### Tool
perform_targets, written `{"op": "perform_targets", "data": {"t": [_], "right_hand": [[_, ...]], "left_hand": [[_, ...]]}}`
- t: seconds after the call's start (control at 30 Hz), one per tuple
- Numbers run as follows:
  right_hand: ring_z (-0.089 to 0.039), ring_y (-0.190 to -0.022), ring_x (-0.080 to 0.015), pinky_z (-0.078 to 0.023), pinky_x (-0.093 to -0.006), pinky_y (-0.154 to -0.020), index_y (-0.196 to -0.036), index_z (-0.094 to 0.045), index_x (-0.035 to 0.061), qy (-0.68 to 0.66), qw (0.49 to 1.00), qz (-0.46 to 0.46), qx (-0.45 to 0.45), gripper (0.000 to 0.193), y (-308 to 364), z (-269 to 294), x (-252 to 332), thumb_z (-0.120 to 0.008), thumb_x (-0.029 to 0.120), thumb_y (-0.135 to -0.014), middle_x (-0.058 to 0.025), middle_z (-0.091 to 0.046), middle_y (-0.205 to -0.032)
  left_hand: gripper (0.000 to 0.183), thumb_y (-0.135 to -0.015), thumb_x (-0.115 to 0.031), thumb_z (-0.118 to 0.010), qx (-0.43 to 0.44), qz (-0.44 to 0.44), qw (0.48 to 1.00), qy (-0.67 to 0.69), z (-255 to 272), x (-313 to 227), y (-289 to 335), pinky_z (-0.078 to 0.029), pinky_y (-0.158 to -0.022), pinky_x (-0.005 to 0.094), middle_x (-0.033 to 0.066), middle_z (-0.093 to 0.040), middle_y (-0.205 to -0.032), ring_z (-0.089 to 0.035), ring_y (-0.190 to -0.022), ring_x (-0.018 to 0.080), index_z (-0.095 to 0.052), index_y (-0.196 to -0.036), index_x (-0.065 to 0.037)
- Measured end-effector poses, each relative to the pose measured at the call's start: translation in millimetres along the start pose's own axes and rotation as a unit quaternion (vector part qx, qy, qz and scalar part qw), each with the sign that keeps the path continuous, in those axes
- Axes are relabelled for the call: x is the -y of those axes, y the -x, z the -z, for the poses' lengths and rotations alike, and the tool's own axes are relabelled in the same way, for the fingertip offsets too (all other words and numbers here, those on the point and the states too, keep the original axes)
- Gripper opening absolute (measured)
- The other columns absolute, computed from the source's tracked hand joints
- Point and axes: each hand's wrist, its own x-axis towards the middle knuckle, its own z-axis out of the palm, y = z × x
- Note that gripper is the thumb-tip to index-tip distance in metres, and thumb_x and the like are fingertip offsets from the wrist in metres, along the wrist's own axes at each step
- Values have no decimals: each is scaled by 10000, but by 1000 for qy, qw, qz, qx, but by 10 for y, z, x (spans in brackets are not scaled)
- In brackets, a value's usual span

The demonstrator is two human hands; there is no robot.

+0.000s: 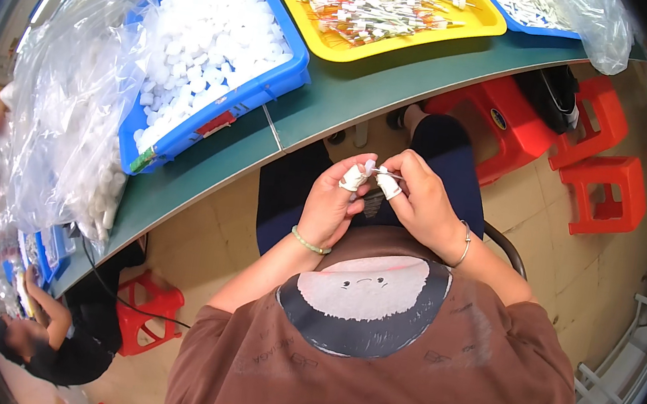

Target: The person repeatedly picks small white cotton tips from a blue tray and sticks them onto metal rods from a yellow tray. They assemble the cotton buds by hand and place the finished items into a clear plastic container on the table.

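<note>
Above my lap, my left hand [329,207] and my right hand [428,207] are close together, both closed in a pinch. White wrapping covers a fingertip on each. A small white plastic piece [370,165] sits between the left thumb and fingers. My right fingertips pinch a thin pale stem [388,174] that points at that piece; whether the two are joined is too small to tell. On the table ahead, a blue tray [295,69] is heaped with small white plastic caps [215,35]. Beside it, a yellow tray [350,53] holds many white-headed pieces with thin stems [364,1].
The green table's [337,95] edge runs just beyond my hands. Clear plastic bags [69,106] of white parts lie at the left; another blue tray [535,28] stands far right. Red stools [603,192] are on the right floor. A co-worker [69,332] sits lower left.
</note>
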Motion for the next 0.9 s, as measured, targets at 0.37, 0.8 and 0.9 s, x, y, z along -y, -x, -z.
{"op": "perform_targets", "data": {"t": [0.37, 0.8, 0.9], "right_hand": [[-481, -729, -50, -424, -225, -649, -909, -510, 34, -188, 968, -150, 66, 63, -22, -16, 0, -520, 92, -930, 12, -521, -815], [-581, -789, -339, -484, -389, -688, -972, -503, 24, 45, 996, 74, 33, 236, -199, 130, 79, -634, 53, -777, -162, -542, -884], [-577, -807, -312, -474, -374, -726, -946, -557, 21, 201, 943, 159, -212, 170, -676, 832, 170, -628, 64, -798, -139, -572, -878]], "left_hand": [[273, -903, -194, -625, -41, -13, 999, -24, -3, 37, 24, -311, -478, 152, -19, -533, -852, -441, -693, 45, -595, -1120, -30], [207, -926, -141, -584, -37, -8, 999, -9, -120, -44, 41, -301, -475, 149, -34, -522, -859, -429, -692, 28, -596, -1115, -57], [200, -921, -185, -597, -3, -11, 1000, -3, -102, -66, 91, -293, -478, 145, -36, -510, -904, -419, -714, 41, -576, -1084, -72]]}}
